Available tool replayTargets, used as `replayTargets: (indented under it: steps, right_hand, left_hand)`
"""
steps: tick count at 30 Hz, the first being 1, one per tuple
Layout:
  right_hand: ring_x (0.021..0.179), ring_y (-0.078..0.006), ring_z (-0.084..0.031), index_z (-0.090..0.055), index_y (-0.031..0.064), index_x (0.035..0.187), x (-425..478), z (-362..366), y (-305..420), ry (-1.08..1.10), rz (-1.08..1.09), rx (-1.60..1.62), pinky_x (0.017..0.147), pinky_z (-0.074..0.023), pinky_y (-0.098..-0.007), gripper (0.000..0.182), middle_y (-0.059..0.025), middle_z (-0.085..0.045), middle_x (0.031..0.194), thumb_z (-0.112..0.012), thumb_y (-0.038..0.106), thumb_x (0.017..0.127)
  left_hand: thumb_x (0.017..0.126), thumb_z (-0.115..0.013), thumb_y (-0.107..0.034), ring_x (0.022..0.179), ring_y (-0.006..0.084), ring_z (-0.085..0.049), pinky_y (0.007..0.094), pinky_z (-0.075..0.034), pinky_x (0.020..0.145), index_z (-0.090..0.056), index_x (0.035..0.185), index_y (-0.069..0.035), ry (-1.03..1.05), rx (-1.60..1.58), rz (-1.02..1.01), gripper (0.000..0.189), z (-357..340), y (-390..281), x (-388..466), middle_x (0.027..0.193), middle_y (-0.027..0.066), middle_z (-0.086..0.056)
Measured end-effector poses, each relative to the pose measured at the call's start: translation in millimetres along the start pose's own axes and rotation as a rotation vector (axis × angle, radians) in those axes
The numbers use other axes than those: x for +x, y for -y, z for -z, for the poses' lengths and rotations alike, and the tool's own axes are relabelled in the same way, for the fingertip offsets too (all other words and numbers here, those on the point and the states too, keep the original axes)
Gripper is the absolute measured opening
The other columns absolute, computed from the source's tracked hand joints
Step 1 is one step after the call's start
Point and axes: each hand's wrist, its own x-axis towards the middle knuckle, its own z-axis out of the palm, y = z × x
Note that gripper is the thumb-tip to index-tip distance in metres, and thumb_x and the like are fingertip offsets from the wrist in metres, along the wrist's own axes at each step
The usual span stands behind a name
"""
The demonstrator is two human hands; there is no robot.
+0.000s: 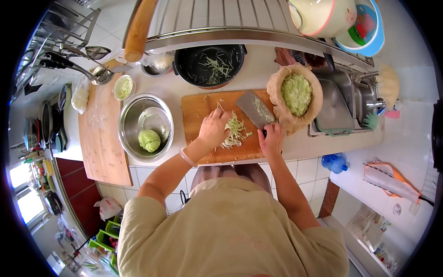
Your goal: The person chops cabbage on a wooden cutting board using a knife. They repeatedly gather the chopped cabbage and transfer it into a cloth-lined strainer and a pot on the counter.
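On a wooden cutting board (197,114) lies a pile of pale green vegetable shreds (235,130). My left hand (214,128) rests at the pile's left side, fingers bent; whether it pinches any shreds is hard to tell. My right hand (272,140) grips the black handle of a cleaver (254,109), whose wide blade lies flat or nearly flat over the board with green bits stuck on it. Right of the blade, a cloth-lined bowl (277,83) holds finely chopped green vegetable (296,95). A black pot (187,65) behind the board contains more shreds.
A steel bowl (126,145) with a round green vegetable (149,140) stands left, beside a larger wooden board (104,138) and a small bowl of chopped pieces (124,87). A metal rack (221,34) overhangs the counter's back. The sink (361,93) holds a rectangular tray (334,107).
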Motion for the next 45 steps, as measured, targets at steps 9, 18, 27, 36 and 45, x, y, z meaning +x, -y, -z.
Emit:
replayTargets:
  steps: [9, 18, 27, 36, 45]
  right_hand:
    - [0.063, -0.0280, -0.064, -0.052, -0.0049, 0.100, 235.9, -75.3, 50.6, 0.818, -0.905, 1.201, 0.056, -0.0579, -0.0371, 0.050, -0.0193, -0.064, 0.083, -0.062, 0.042, 0.085]
    - [0.056, -0.0274, -0.064, -0.056, -0.0049, 0.096, 147.1, -37.1, 89.0, 0.304, -0.876, 1.381, 0.043, -0.0570, -0.0363, 0.019, -0.0164, -0.065, 0.086, -0.051, 0.009, 0.084]
    - [0.067, -0.0239, -0.065, -0.055, -0.0039, 0.102, 67.5, 13.3, 119.8, 0.250, -0.699, 1.457, 0.047, -0.0582, -0.0359, 0.022, -0.0129, -0.064, 0.087, -0.053, 0.007, 0.083]
    - [0.068, -0.0200, -0.067, -0.061, -0.0011, 0.096, 49.4, 41.5, 101.6, 0.383, -0.577, 1.520, 0.053, -0.0587, -0.0319, 0.017, -0.0095, -0.067, 0.079, -0.058, 0.012, 0.086]
    - [0.066, -0.0250, -0.065, -0.051, -0.0043, 0.105, 38.9, 66.1, 50.3, 0.325, -0.661, 1.433, 0.045, -0.0577, -0.0342, 0.024, -0.0152, -0.063, 0.092, -0.053, 0.008, 0.084]
  left_hand:
    - [0.072, -0.061, 0.000, 0.088, 0.0365, -0.057, 0.0424, -0.048, 0.076, -0.059, 0.094, -0.003, -0.260, -0.414, -0.187, 0.022, 25.4, -12.8, -7.5, 0.094, 0.0171, -0.057]
    - [0.082, -0.058, -0.005, 0.114, 0.0398, -0.045, 0.0420, -0.038, 0.097, -0.044, 0.126, 0.001, -0.992, -0.269, 0.098, 0.046, 66.8, 38.9, 107.7, 0.123, 0.0228, -0.044]
    - [0.084, -0.060, -0.008, 0.095, 0.0341, -0.053, 0.0411, -0.043, 0.085, -0.052, 0.103, -0.002, -1.129, -0.363, -0.088, 0.021, 51.6, -8.1, 114.8, 0.101, 0.0177, -0.055]
    - [0.087, -0.053, -0.015, 0.081, 0.0385, -0.060, 0.0426, -0.048, 0.073, -0.057, 0.091, -0.003, -0.633, -0.601, 0.012, 0.013, -4.6, -57.2, 95.8, 0.084, 0.0221, -0.061]
    - [0.077, -0.061, -0.013, 0.099, 0.0351, -0.054, 0.0451, -0.045, 0.087, -0.057, 0.107, -0.007, -0.758, 0.214, -0.049, 0.031, 44.0, -60.2, 69.1, 0.103, 0.0160, -0.055]
